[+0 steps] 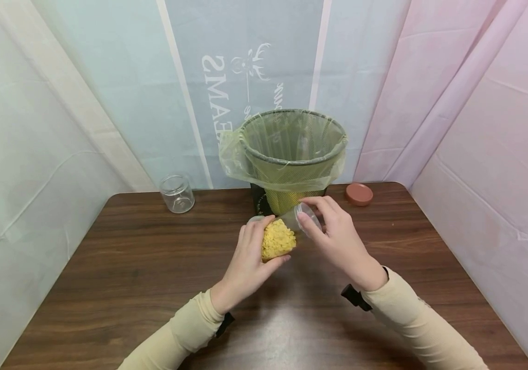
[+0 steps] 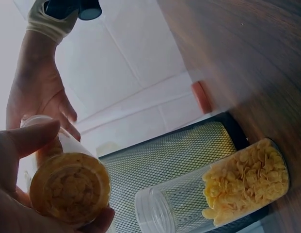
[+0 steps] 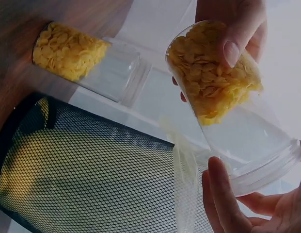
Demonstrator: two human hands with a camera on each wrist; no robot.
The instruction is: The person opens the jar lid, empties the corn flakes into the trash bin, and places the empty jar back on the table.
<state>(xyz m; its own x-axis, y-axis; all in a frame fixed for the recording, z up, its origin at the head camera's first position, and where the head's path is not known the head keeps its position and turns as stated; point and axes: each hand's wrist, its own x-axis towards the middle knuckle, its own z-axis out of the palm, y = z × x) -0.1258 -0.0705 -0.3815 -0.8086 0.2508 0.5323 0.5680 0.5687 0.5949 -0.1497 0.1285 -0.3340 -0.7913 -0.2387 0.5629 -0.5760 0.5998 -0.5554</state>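
My left hand [image 1: 245, 259] grips the base end of a clear jar [image 1: 278, 240] about half filled with yellow flakes. That jar is held tilted over the table, in front of the mesh bin. At its mouth end, the thumb and fingers of my right hand [image 1: 340, 239] hold the threaded rim [image 3: 266, 167]. In the right wrist view the flakes [image 3: 208, 73] lie toward the base, and the part near the mouth is bare. A second clear jar of flakes [image 2: 247, 182] stands upright on the table beside the bin, mostly hidden behind my left hand in the head view.
The mesh bin [image 1: 293, 198] with a pale yellow-green liner [image 1: 233, 156] stands at the table's back edge. Back left is an empty clear jar [image 1: 178, 195]; back right lies a reddish lid [image 1: 359, 195]. Cloth curtains [image 1: 129, 97] enclose the brown wooden table [image 1: 152, 288].
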